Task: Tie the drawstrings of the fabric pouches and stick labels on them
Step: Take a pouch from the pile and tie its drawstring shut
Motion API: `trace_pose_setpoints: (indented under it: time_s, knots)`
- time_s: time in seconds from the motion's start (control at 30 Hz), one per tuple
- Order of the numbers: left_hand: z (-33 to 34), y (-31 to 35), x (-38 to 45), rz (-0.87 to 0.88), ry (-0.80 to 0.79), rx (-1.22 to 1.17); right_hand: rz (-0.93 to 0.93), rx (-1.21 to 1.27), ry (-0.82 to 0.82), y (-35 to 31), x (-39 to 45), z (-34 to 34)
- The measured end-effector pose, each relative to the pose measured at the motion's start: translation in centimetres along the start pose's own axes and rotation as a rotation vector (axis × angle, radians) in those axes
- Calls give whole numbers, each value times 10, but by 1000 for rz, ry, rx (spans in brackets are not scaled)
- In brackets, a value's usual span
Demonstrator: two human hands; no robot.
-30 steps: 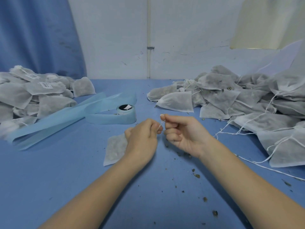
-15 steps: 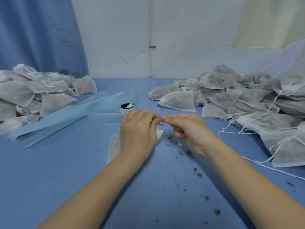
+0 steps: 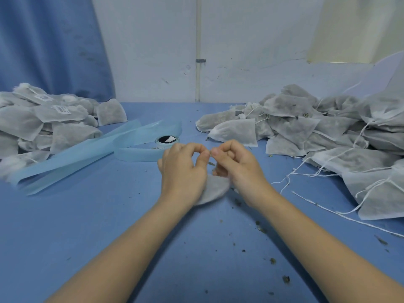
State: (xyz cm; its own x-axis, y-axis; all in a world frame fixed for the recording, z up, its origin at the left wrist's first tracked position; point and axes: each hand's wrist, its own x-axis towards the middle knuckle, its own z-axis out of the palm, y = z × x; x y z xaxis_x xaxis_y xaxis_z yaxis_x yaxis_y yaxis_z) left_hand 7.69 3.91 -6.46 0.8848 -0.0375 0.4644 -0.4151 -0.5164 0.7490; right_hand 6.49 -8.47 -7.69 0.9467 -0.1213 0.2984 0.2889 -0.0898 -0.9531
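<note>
Two hands meet mid-frame, left hand and right hand each in a pinching grip, presumably on drawstring, directly above the grey fabric pouch lying on the blue worktop.

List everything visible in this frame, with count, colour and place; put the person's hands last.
pouch being tied: one, grey-white, table centre, under both hands
labelled pouch pile: many, grey-white, far left
untied pouch pile: many, grey-white, loose white strings, right
label roll: one, light blue, beyond the hands
backing strip: long, light blue, trailing left from the roll
table: one, blue, scattered with dark crumbs
curtain: blue, back left
left hand: fingers curled in a pinch, above the pouch
right hand: fingers curled in a pinch, meeting the left
</note>
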Motion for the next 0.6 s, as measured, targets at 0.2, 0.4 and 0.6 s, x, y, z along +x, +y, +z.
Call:
trace_pose_setpoints:
  time_s: [0.2, 0.4, 0.6]
  knots:
    - [-4, -4, 9, 69, 111, 201, -69, -176, 99, -5, 4, 1]
    - [-16, -17, 20, 73, 92, 160, -112, -254, 107, -7, 7, -5]
    - [-12, -19, 17, -204, -30, -126, -8, -65, 396, -9, 12, -20]
